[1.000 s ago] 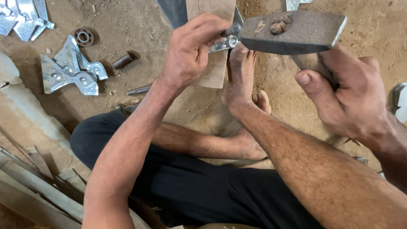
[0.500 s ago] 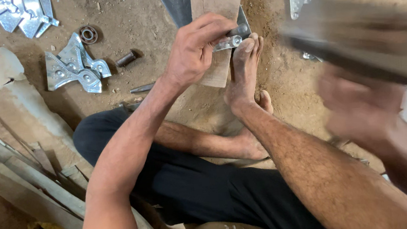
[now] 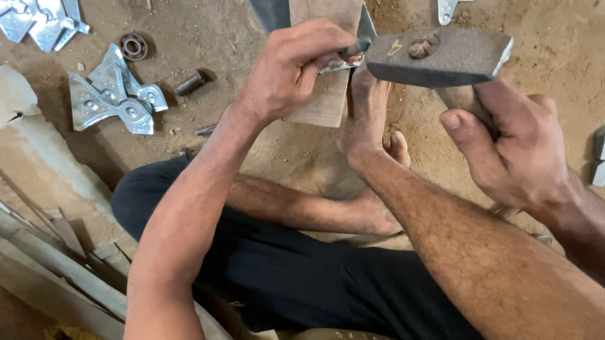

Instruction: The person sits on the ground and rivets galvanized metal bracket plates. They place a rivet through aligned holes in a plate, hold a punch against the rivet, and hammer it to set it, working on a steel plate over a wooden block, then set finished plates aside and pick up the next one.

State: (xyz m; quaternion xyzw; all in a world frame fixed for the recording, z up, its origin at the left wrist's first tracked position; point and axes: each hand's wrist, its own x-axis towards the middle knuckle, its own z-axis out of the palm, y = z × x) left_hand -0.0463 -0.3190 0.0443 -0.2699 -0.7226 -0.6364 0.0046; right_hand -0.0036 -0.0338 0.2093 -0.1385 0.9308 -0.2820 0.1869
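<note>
Right hand [image 3: 516,148] clamped on hammer [image 3: 438,56] — left hand [image 3: 293,65] pinching metal piece [image 3: 340,61] against wood block [image 3: 325,51], foot [image 3: 366,110] beside.

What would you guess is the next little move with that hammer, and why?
Probably a short, careful tap downward. The right hand holds the hammer with its face right at the small metal piece that the left hand pinches against the wooden plank. A foot braces the plank, and the fingers sit very close, so a light stroke seems wise.
</note>
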